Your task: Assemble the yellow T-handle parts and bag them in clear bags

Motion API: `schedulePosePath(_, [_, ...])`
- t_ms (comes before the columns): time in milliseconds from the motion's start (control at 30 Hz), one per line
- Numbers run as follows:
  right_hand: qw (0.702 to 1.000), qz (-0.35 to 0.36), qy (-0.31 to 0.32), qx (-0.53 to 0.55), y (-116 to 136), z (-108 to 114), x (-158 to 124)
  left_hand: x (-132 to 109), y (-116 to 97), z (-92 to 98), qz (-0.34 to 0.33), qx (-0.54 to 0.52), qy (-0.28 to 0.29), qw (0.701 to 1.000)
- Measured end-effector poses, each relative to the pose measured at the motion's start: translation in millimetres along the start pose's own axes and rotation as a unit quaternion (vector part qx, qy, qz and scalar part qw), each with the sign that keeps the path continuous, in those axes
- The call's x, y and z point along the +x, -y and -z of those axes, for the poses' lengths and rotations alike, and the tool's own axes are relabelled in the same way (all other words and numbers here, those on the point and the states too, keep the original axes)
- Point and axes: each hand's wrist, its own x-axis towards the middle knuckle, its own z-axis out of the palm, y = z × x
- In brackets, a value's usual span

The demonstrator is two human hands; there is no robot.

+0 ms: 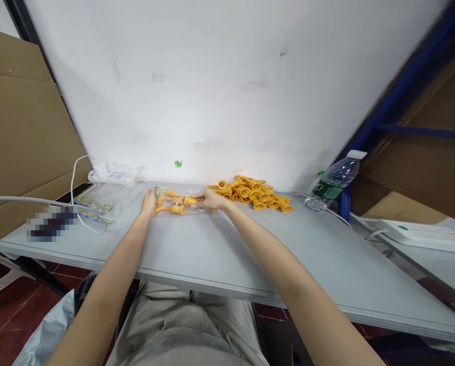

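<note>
A clear plastic bag (162, 213) with a colourful printed end lies on the table, and several yellow horn-shaped pieces (176, 209) show through it. My left hand (149, 202) is closed around the bag's printed left end. At the opposite end, my right hand (213, 199) has its fingers closed at a yellow piece (190, 201); its thumb is partly hidden. Just right of that hand spreads a heap of more yellow horn-shaped pieces (256, 192), lying against the wall with their flared ends pointing various ways.
Flat printed plastic bags (94, 203) lie at the left, near white cables (75, 175) and a pixelated dark object (54, 223). A tilted plastic bottle (332, 180) leans at the right. Beyond it is a white power strip (421, 236). A white wall (212, 101) closes off the back.
</note>
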Motion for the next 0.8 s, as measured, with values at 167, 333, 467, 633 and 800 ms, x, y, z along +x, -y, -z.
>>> schedulePosePath(167, [0.999,-0.026,0.040,-0.003,-10.4,5.9,-1.8,-8.3,-7.6,4.0,0.032,-0.055,-0.001,0.998])
schedulePosePath(333, [0.999,-0.011,0.046,0.010,-11.8,7.3,-7.9,-18.0,-11.6,16.0,-0.051,0.195,-0.022,0.979])
schedulePosePath(467, [0.997,0.006,0.036,0.069,-11.0,0.2,-10.3,-22.2,-10.5,22.0,-0.044,0.331,0.004,0.942])
schedulePosePath(633, [0.988,-0.019,-0.022,0.149,-13.1,-10.2,-8.3,-20.8,-3.5,21.1,-0.030,0.367,0.030,0.929])
schedulePosePath(800, [0.980,-0.031,-0.071,0.183,-17.5,-12.7,-9.0,-15.5,0.7,18.8,-0.018,0.362,0.024,0.932])
